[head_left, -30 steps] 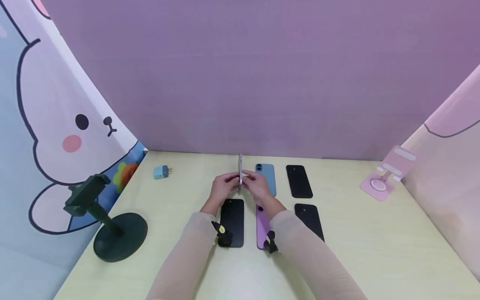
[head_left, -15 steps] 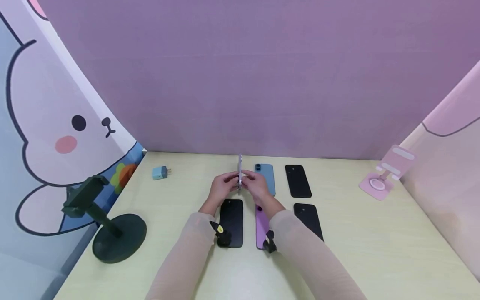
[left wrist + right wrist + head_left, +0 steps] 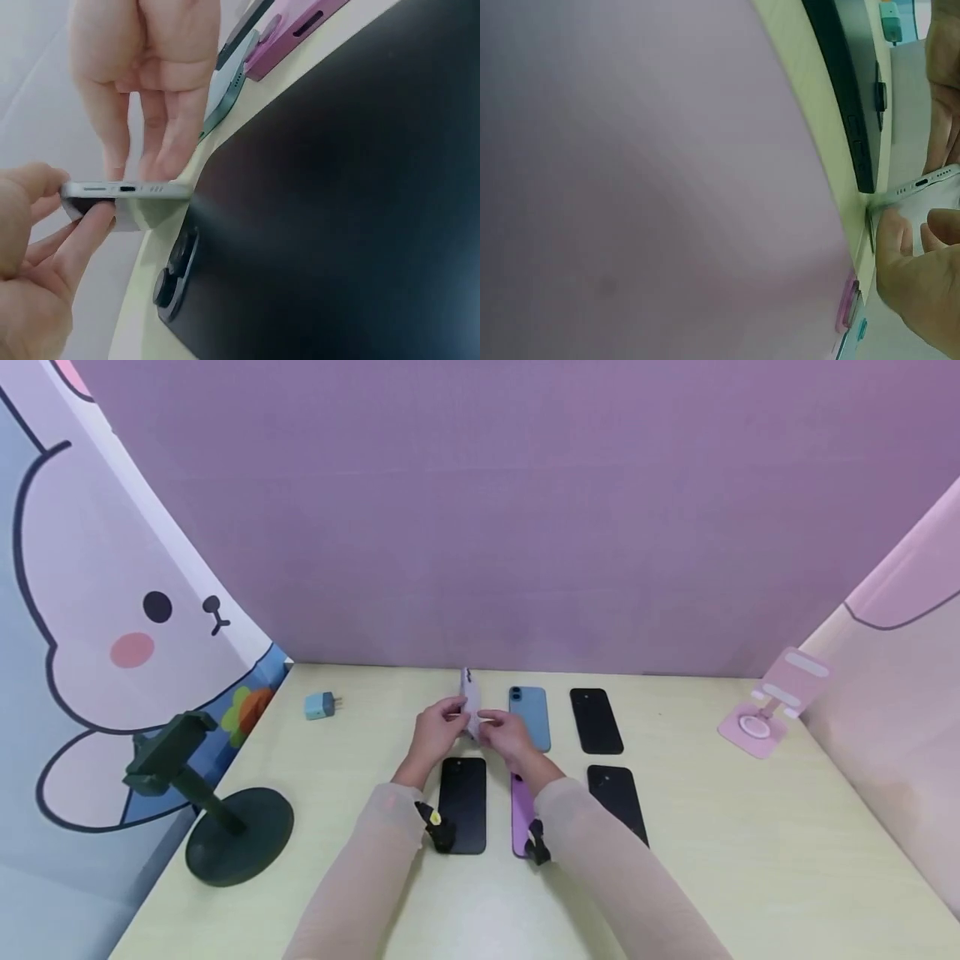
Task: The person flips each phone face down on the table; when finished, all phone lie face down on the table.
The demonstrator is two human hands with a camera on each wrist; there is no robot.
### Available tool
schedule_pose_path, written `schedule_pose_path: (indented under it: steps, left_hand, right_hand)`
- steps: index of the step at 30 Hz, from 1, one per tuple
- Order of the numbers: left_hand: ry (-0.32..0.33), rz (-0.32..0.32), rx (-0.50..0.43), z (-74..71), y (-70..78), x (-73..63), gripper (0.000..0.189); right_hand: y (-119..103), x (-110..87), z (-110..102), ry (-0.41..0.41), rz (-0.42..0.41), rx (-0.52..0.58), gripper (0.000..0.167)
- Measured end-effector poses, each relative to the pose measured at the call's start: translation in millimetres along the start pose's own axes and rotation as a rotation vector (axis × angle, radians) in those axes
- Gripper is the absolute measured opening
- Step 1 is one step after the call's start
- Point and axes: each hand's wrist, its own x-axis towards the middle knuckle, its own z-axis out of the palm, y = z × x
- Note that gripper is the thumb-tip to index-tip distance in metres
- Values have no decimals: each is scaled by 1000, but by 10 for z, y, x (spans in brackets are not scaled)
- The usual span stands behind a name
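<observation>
A pale whitish-lilac smartphone (image 3: pixel 470 693) stands on its long edge, leaning left, its back toward the right side. My left hand (image 3: pixel 437 731) pinches it near the upper edge; in the left wrist view the thumb is on one face and fingers (image 3: pixel 94 229) on the other. My right hand (image 3: pixel 510 739) touches the opposite face with fairly straight fingers, also seen in the right wrist view. A black phone (image 3: pixel 465 810) lies under the left wrist. A purple phone (image 3: pixel 522 818), partly hidden, lies under the right one. Behind the right hand is a blue phone (image 3: pixel 534 714).
Two more black phones, a far one (image 3: pixel 596 721) and a nearer one (image 3: pixel 618 797), lie to the right. A pink phone stand (image 3: pixel 757 735) is at the far right. At the left are a dark green stand (image 3: pixel 240 835) and a light blue plug (image 3: pixel 321 705).
The whitish-lilac phone has tipped from upright to leaning left, showing its back. My left hand has shifted slightly left with it; the right hand's fingers have eased apart.
</observation>
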Motion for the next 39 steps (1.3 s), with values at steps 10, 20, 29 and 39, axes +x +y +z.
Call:
schedule_pose_path:
  steps: [10, 20, 29, 39]
  left_hand:
    - [46, -5, 212, -112, -75, -20, 30]
    - [26, -58, 235, -160, -226, 4, 32]
    - [-16, -91, 304, -174, -243, -5, 34]
    - [-29, -70, 338, -224, -251, 19, 35]
  right_hand:
    - [7, 7, 45, 59, -17, -202, 34]
    - [-4, 17, 56, 119, -45, -359, 27]
    - [-12, 64, 86, 126, -39, -555, 29]
    - [0, 140, 112, 129, 9, -603, 31]
